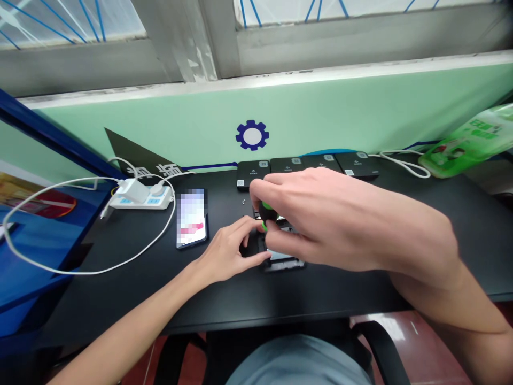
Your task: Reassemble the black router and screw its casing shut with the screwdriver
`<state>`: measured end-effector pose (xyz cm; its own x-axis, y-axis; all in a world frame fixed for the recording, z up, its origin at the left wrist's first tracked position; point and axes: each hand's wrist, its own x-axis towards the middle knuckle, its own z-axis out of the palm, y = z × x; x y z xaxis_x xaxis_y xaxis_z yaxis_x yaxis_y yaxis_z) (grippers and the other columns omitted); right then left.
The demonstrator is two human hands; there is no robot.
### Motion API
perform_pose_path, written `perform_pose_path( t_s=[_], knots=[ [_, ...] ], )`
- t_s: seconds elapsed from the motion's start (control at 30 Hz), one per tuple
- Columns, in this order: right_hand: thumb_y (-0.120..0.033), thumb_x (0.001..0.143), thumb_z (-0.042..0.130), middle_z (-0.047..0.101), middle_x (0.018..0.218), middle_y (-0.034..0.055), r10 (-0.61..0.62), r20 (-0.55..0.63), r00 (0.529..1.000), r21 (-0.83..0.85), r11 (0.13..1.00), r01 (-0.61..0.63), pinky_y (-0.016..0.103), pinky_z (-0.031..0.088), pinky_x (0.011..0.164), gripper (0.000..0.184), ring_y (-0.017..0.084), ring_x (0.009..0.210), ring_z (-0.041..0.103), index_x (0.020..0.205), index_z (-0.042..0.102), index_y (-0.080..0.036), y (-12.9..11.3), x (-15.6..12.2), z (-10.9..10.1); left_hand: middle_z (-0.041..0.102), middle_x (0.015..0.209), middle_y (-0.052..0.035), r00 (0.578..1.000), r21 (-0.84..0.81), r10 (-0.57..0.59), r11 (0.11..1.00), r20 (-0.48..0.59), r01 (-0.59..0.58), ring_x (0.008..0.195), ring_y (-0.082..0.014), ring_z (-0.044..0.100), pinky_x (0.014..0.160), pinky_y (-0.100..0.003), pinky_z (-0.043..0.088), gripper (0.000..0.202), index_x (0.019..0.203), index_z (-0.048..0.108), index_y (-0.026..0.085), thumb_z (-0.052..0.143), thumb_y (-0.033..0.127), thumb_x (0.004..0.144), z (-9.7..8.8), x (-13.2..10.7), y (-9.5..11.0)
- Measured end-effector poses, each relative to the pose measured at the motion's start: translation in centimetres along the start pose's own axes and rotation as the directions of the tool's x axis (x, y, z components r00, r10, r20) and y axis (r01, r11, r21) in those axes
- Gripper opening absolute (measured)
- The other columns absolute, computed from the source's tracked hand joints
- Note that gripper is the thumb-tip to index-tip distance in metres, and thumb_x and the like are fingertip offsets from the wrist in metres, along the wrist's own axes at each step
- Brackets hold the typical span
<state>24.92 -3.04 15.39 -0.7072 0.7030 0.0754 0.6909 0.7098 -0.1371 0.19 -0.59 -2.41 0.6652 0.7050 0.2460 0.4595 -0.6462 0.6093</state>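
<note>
My right hand (pixel 320 214) is closed around the black-and-green handle of a screwdriver (pixel 267 212), which points down at an opened phone (pixel 285 264) on the black desk. The screwdriver's tip is hidden. My left hand (pixel 232 248) grips the phone's left side, its thumb at the near part and its index finger close to the screwdriver. Much of the phone lies behind my right hand; inner parts and a light blue piece show. A few tiny screws (pixel 243 202) lie on the desk beyond my left fingers.
Several black boxes (pixel 253 174) line the back of the desk (pixel 224 305). Left of my hands lies a lit smartphone (pixel 191 218), with a white power strip (pixel 160 199) and looping white cable (pixel 100 272) farther left. A green pouch (pixel 467 140) stands at the back right.
</note>
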Motion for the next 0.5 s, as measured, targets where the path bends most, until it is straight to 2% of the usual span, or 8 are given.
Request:
perform_pose_path(
  t_s=[0.07, 0.17, 0.27, 0.4, 0.5],
  knots=[
    [-0.032, 0.109, 0.049, 0.063, 0.084, 0.0006, -0.008, 0.003, 1.000, 0.012, 1.000, 0.008, 0.035, 0.029, 0.064, 0.015, 0.017, 0.067, 0.047, 0.101, 0.053, -0.020, 0.0, 0.1, 0.0, 0.071, 0.107, -0.0040, 1.000, 0.009, 0.004, 1.000, -0.003, -0.004, 0.083, -0.0199, 0.069, 0.074, -0.032, 0.054, 0.044, 0.130, 0.066, 0.022, 0.082, 0.043, 0.094, 0.0, -0.1, -0.1],
    [-0.033, 0.111, 0.049, 0.065, 0.084, 0.0003, -0.021, -0.024, 1.000, 0.004, 1.000, 0.021, 0.034, 0.027, 0.063, 0.014, 0.016, 0.065, 0.047, 0.110, 0.056, -0.020, 0.2, 0.1, 0.2, 0.068, 0.090, -0.0004, 1.000, 0.036, -0.014, 0.999, 0.008, 0.014, 0.074, -0.0179, 0.065, 0.067, -0.030, 0.050, 0.035, 0.115, 0.068, 0.021, 0.082, 0.047, 0.095, 0.2, -0.2, -0.2],
    [-0.030, 0.111, 0.050, 0.060, 0.076, -0.0019, -0.010, -0.040, 0.999, -0.025, 1.000, 0.009, 0.034, 0.026, 0.062, 0.012, 0.015, 0.061, 0.041, 0.104, 0.055, -0.022, 0.3, 0.2, 0.5, 0.062, 0.078, 0.0024, 1.000, 0.066, -0.021, 0.998, -0.012, 0.022, 0.066, -0.0153, 0.059, 0.060, -0.027, 0.043, 0.035, 0.105, 0.068, 0.020, 0.084, 0.050, 0.093, 0.3, -0.2, -0.2],
    [-0.030, 0.112, 0.050, 0.050, 0.068, -0.0041, -0.016, -0.073, 0.997, -0.075, 0.997, 0.011, 0.034, 0.027, 0.063, 0.018, 0.015, 0.059, 0.036, 0.095, 0.051, -0.023, 0.5, 0.0, 0.9, 0.061, 0.077, 0.0032, 0.999, 0.083, 0.015, 0.996, -0.048, -0.011, 0.062, -0.0140, 0.055, 0.059, -0.027, 0.040, 0.039, 0.111, 0.069, 0.020, 0.087, 0.049, 0.091, 0.5, -0.2, -0.3],
    [-0.039, 0.116, 0.046, 0.048, 0.070, -0.0039, -0.015, -0.106, 0.994, -0.123, 0.992, 0.002, 0.034, 0.025, 0.061, 0.027, 0.015, 0.058, 0.031, 0.094, 0.050, -0.023, 0.7, -0.3, 1.1, 0.061, 0.078, 0.0034, 0.999, 0.093, 0.015, 0.996, -0.040, -0.011, 0.061, -0.0136, 0.054, 0.059, -0.027, 0.040, 0.041, 0.116, 0.070, 0.020, 0.087, 0.047, 0.090, 0.5, -0.2, -0.3]
  ],
)
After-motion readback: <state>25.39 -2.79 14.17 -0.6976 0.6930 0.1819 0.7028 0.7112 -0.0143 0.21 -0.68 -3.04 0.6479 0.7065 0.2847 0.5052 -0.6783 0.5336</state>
